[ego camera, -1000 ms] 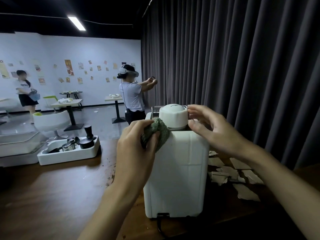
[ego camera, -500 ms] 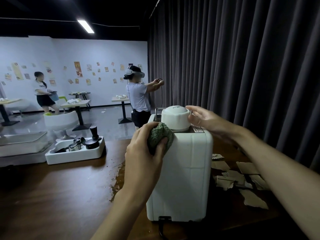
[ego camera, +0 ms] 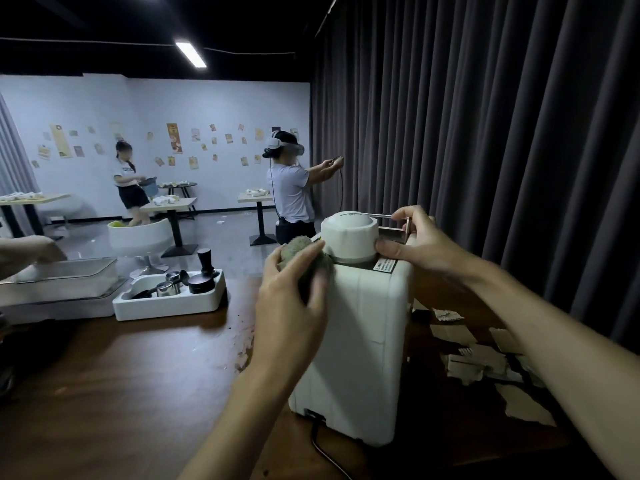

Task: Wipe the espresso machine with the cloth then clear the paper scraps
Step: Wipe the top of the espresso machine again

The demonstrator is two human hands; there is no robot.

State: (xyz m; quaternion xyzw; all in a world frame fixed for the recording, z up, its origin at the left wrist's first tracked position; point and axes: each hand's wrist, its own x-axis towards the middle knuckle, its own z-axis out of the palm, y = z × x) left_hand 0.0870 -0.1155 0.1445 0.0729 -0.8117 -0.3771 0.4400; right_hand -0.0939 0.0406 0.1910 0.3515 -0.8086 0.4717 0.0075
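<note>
A white espresso machine [ego camera: 360, 341] stands upright on a dark wooden table [ego camera: 121, 393], with its back towards the camera and a black cord [ego camera: 325, 448] running out from its base towards the near edge. The left hand [ego camera: 294, 296] grasps a bunched green cloth [ego camera: 294, 252], fingers curled round it, and presses it against the machine's top left corner, just beside the round white cap [ego camera: 348, 235] that sits on top. The right hand [ego camera: 415, 244] holds the top of the machine from the other side: its thumb lies against the side of the cap and its fingers curl at a thin metal rail [ego camera: 389, 215] along the far edge. A small black and white label [ego camera: 384, 265] shows on the top face between the two hands. The paper scraps [ego camera: 485, 362], torn pale pieces, lie scattered on the table to the right of the machine, near the dark curtain [ego camera: 485, 133]. Brown crumbs [ego camera: 242, 355] dot the table just left of the machine. Further left a white tray [ego camera: 173, 304] holds a black tamper [ego camera: 206, 268] and small metal cups, and beside it stands a clear lidded box [ego camera: 62, 278], with another person's hand [ego camera: 24, 251] above it at the frame's edge. Across the room a person in a headset [ego camera: 289, 188] stands by the curtain, and a second person [ego camera: 130, 181] stands among small tables by a white wall dotted with posters.
</note>
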